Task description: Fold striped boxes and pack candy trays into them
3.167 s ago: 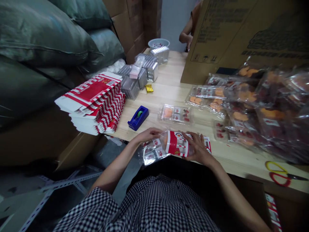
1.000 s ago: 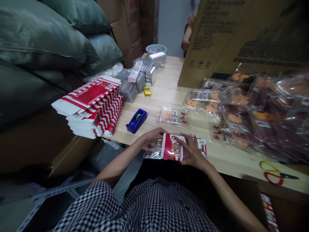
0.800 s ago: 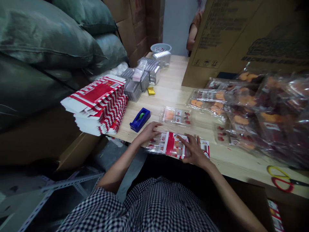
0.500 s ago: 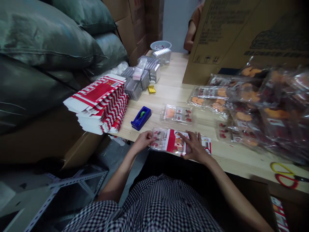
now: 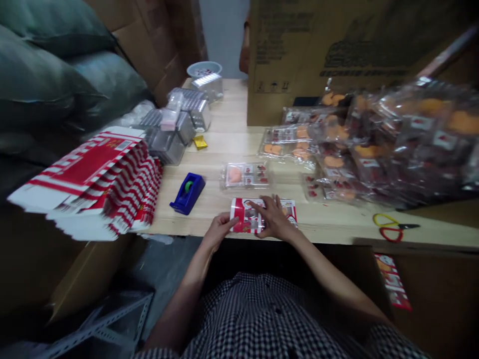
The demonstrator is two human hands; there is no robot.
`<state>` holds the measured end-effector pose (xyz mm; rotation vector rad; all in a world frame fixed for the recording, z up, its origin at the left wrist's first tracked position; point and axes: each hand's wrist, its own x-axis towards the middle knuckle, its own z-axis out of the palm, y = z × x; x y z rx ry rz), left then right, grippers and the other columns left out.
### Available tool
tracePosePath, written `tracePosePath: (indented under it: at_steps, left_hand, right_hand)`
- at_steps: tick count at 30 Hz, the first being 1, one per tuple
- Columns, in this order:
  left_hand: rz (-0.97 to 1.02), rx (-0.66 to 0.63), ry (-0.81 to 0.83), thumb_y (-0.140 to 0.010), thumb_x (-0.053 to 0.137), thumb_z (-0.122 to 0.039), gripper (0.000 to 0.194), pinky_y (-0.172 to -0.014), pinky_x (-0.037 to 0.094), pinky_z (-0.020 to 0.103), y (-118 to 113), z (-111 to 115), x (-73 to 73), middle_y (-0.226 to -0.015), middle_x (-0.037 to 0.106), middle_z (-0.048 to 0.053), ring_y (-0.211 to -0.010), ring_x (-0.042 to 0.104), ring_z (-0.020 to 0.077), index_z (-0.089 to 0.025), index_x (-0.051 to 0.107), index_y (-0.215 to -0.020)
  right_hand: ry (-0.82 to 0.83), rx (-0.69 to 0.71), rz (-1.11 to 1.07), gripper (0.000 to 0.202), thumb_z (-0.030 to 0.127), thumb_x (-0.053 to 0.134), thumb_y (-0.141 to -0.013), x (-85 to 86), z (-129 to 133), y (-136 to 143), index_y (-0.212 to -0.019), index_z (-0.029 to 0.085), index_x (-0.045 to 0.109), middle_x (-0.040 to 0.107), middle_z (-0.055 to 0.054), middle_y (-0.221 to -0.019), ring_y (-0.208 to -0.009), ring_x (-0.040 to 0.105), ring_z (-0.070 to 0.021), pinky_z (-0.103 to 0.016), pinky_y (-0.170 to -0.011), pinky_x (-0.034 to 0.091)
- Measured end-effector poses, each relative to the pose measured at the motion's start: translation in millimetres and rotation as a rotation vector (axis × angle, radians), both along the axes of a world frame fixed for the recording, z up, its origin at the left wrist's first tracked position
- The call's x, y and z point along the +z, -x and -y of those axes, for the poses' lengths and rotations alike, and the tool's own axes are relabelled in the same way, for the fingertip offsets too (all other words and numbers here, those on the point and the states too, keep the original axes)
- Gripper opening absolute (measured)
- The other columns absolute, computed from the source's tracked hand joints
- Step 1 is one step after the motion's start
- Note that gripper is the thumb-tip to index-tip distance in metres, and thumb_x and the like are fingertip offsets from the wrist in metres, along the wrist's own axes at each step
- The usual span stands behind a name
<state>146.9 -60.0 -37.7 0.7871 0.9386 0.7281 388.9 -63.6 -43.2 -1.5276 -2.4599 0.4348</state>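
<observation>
Though its print (image 5: pixel 245 229) blurs, left hand (image 5: pixel 217 231) and right hand (image 5: pixel 275 219) hold the red-white box (image 5: pixel 247 216).

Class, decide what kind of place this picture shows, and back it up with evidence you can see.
Probably a small packing workshop: a stack of flat red-and-white cartons, a heap of clear-wrapped packs and a blue tape dispenser share one wooden table.

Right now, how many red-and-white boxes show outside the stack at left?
2. One red-and-white box is at the front edge of the table, left hand at its end, right hand across it; a second box shows below, lower right. Others may be hidden.
</observation>
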Motion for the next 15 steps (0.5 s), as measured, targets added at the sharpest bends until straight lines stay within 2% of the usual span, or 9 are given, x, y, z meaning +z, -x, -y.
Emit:
tracePosePath:
  at_steps: [2,5,9,12,15]
  left_hand:
    - [0.029,0.002,0.055,-0.071,0.082,-0.042,0.046,-0.073,0.052,0.028,-9.0,-1.3,-1.5,-0.087,0.078,0.009,-0.073,0.071,0.0201,-0.01,0.073,-0.102]
    - [0.074,-0.008,0.12,-0.069,0.083,-0.043,0.049,-0.076,0.053,0.029,-20.0,-3.6,-4.9,-0.088,0.077,0.01,-0.079,0.073,0.0219,-0.01,0.072,-0.103]
    - [0.002,0.029,0.056,-0.066,0.085,-0.044,0.049,-0.073,0.054,0.028,-21.2,-5.6,-9.6,-0.087,0.077,0.009,-0.077,0.072,0.0209,-0.011,0.072,-0.1]
    - [-0.101,0.12,-0.058,-0.064,0.086,-0.041,0.048,-0.07,0.053,0.025,-14.1,-6.6,-10.0,-0.09,0.077,0.007,-0.076,0.071,0.0185,-0.012,0.071,-0.1]
    - [-0.12,0.105,-0.033,-0.063,0.086,-0.041,0.049,-0.069,0.054,0.026,-11.7,-5.6,-8.0,-0.091,0.077,0.009,-0.075,0.072,0.0191,-0.012,0.071,-0.099]
  right_hand:
    - [-0.003,-0.002,-0.001,0.113,0.042,0.089,-0.055,-1.1,-1.4,9.4,-0.153,0.026,0.034,0.034,-0.021,-0.153,-0.144,0.026,-0.0418,-0.065,-0.115,0.001]
    - [0.007,-0.017,-0.027,0.114,0.039,0.089,-0.058,-3.3,0.6,27.2,-0.155,0.025,0.029,0.023,-0.022,-0.16,-0.15,0.014,-0.0416,-0.064,-0.116,0.0]
    - [-0.001,-0.051,-0.079,0.112,0.043,0.087,-0.064,-4.0,9.6,45.6,-0.156,0.023,0.026,0.009,-0.023,-0.164,-0.152,0.003,-0.0399,-0.062,-0.117,-0.001]
    - [-0.014,-0.039,-0.091,0.117,0.05,0.087,-0.061,-0.6,16.8,42.5,-0.156,0.027,0.022,0.007,-0.019,-0.165,-0.152,0.0,-0.0394,-0.063,-0.117,-0.002]
    - [-0.03,-0.075,-0.051,0.122,0.055,0.088,-0.057,1.9,22.2,24.6,-0.156,0.029,0.022,0.006,-0.017,-0.166,-0.152,-0.002,-0.0408,-0.066,-0.116,-0.004]
